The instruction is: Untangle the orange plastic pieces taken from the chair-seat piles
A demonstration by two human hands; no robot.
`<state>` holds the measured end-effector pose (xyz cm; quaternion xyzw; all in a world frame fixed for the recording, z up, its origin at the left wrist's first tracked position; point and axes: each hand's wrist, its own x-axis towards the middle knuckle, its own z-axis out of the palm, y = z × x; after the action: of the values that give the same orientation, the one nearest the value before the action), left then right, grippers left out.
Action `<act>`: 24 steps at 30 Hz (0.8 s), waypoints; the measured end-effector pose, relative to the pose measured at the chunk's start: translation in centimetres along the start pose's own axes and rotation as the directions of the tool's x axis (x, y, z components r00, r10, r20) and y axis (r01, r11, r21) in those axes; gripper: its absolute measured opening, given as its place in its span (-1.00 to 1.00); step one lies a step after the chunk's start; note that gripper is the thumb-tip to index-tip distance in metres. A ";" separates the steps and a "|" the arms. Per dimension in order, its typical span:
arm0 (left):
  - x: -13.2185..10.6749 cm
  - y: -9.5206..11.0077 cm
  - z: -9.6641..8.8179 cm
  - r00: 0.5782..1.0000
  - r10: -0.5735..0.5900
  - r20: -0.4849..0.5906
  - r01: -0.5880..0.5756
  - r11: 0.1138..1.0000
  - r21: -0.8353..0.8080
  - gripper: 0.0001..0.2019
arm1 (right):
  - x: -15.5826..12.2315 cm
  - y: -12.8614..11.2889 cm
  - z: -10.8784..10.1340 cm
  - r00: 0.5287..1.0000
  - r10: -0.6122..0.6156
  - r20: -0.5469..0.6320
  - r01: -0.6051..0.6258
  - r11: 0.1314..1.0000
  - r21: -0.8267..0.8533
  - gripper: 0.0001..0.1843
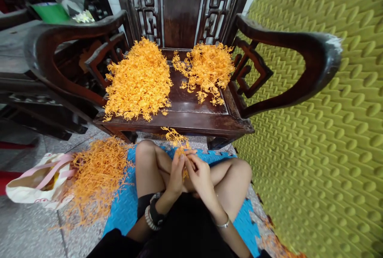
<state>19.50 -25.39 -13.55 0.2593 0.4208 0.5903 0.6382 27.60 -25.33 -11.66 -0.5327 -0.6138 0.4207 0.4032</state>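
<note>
Between my crossed legs, my left hand (177,170) is closed on an orange plastic flower sprig (175,135), whose branched ends stick out above the fingers. My right hand (199,174) pinches at the same sprig from the right, thumb and fingertips together close to the left ones. Exactly which part each fingertip grips is too small to tell. In front, a dense heap of orange flower pieces (140,82) covers the left of the wooden chair seat (185,104). A looser heap of orange branched sprigs (211,64) lies on its right side.
Left of my knee, a pile of thin orange stems (101,174) spreads over the floor and blue mat (121,214). Beside it sits a white bag with pink handles (38,198). Curved chair arms (314,56) flank the seat. A yellow-green textured mat (314,150) fills the right.
</note>
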 end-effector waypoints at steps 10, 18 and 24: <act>1.2 5.6 -0.4 0.987 -0.106 0.120 0.144 0.916 -0.376 -0.71 | -1.3 -1.1 0.1 0.955 0.066 0.290 -0.075 0.997 0.018 -0.52; -0.8 9.6 -1.5 0.942 0.088 0.324 0.076 0.885 -0.460 -0.54 | -1.9 -2.3 0.7 0.854 0.062 0.517 -0.279 0.892 0.354 -0.41; -1.3 10.9 -2.6 0.927 0.108 0.360 0.075 0.885 -0.460 -0.31 | -1.7 -3.2 0.6 0.864 -0.117 0.490 -0.007 0.970 0.245 -0.57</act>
<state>11.53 -25.23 -5.55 0.2103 0.1345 0.6187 0.7449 26.19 -27.37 -8.93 -0.3351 -0.6573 0.6033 0.3029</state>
